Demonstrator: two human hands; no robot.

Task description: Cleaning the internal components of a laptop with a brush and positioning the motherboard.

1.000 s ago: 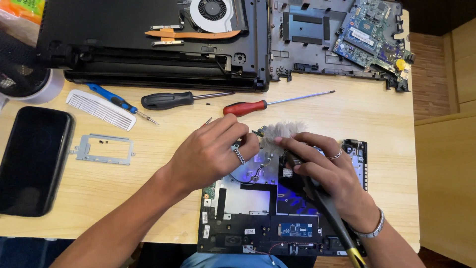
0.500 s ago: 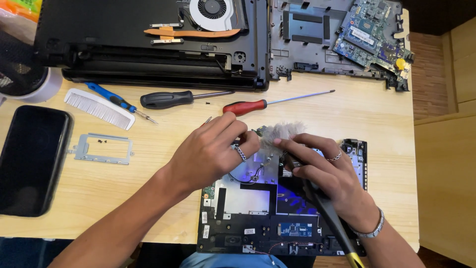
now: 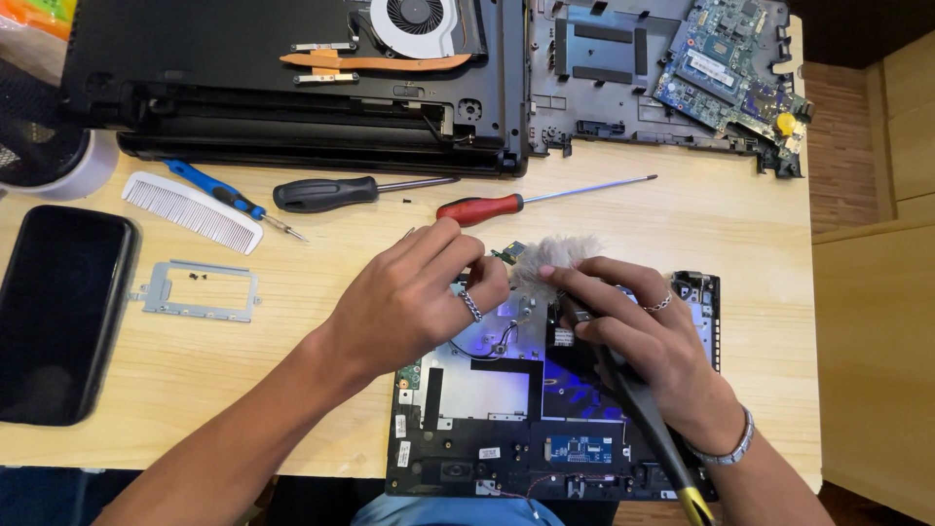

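A pale wooden table (image 3: 682, 214) is spreading out under both hands. Beyond the fingertips an opened black laptop base (image 3: 292, 107) is lying with its round fan and copper heat pipe showing, and a green motherboard (image 3: 726, 73) is sitting beyond the right hand. Directly under the palms a black laptop palmrest panel (image 3: 487, 438) is lying flat, its silver shielding plate and thin wires facing up; it looks light, stiff and rather fragile, best taken by its plastic edges, not the cables.

The right hand (image 3: 633, 341) is closing around a brush (image 3: 623, 390) with a black handle and yellow end, its soft greyish bristles pressing the panel just beside the left fingertips (a light tool, easy to hold near the ferrule). The left hand (image 3: 409, 302) is curling with thumb and forefinger pinched over the panel's top edge; whether they are gripping something small, I cannot tell.

To the left of that hand, a black phone (image 3: 58, 312) and a thin metal bracket (image 3: 200, 290) are lying flat. Beyond the knuckles a white comb (image 3: 190, 209), a black-handled screwdriver (image 3: 331, 193), a red-handled screwdriver (image 3: 487, 207) and a slim blue one (image 3: 219, 195) are resting.
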